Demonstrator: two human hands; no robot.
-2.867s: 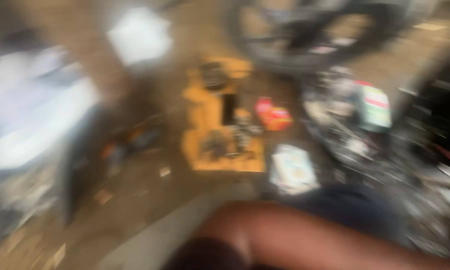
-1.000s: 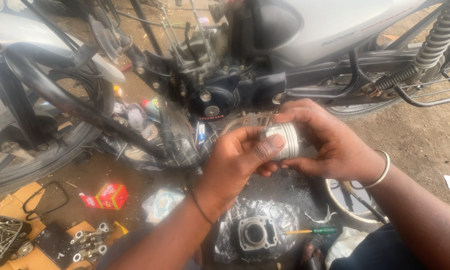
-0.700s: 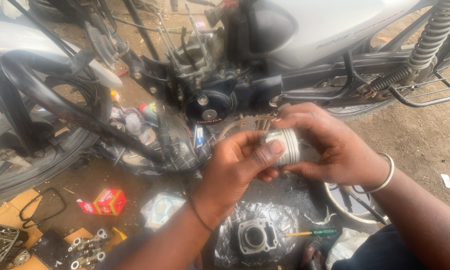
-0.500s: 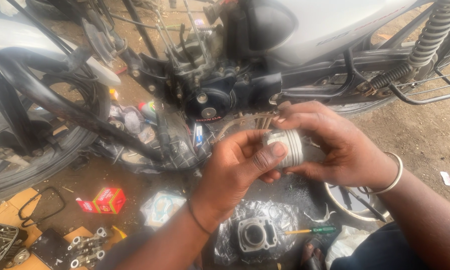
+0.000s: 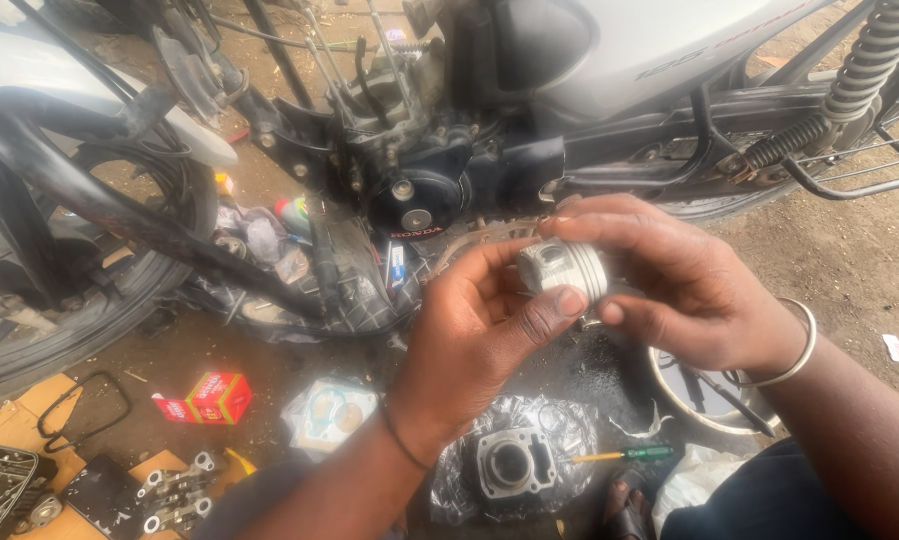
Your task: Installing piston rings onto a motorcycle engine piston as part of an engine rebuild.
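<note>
Holding the small silver ringed metal piston [image 5: 564,268] between both hands, my left hand [image 5: 479,335] thumb and my right hand [image 5: 684,290] fingers pinch it (above the grey cylinder block [image 5: 514,463] on the ground); I'm inspecting it, so turning needs a steady grip.

Bare dirt ground [image 5: 849,270], oil-darkened beneath the motorcycle. Lying directly on it: a red carton [image 5: 209,397]; a gasket packet [image 5: 327,415] beside it; crinkled plastic sheet [image 5: 559,440] bearing a cylinder block [image 5: 514,463]; a green-handled screwdriver [image 5: 624,454] just right of the block; flattened cardboard [image 5: 14,420] at lower left carrying metal engine parts [image 5: 174,487]; a round pan [image 5: 699,395].
</note>
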